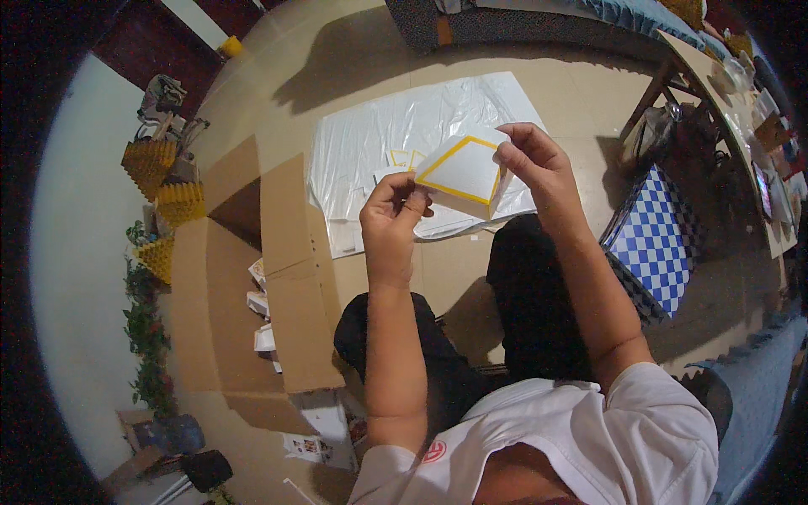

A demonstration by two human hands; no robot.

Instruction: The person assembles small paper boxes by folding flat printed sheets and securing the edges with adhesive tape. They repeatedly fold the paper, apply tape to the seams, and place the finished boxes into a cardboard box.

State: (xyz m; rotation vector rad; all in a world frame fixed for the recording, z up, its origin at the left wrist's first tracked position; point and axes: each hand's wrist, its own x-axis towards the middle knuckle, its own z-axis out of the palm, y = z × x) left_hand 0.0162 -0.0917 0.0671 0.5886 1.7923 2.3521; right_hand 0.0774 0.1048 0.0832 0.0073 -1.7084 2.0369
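Between my hands, above the floor in front of my knees, is a folded white paper box (463, 171) with yellow lines along its edges. My left hand (394, 210) pinches its left corner between thumb and fingers. At its upper right corner my right hand (536, 162) grips it, thumb on the near face. Below it on the floor lies a large white sheet (353, 151) under clear plastic film. A few flat white pieces with yellow lines (404, 157) rest on that sheet, partly hidden behind the box and my left hand.
A large open cardboard carton (290, 295) stands at my left, with several white folded pieces (263, 338) inside. To my right is a blue-and-white checkered bag (652, 244), beside a cluttered wooden table (715, 109). Yellow stacked trays (151, 164) and a leafy plant (145, 328) line the left wall.
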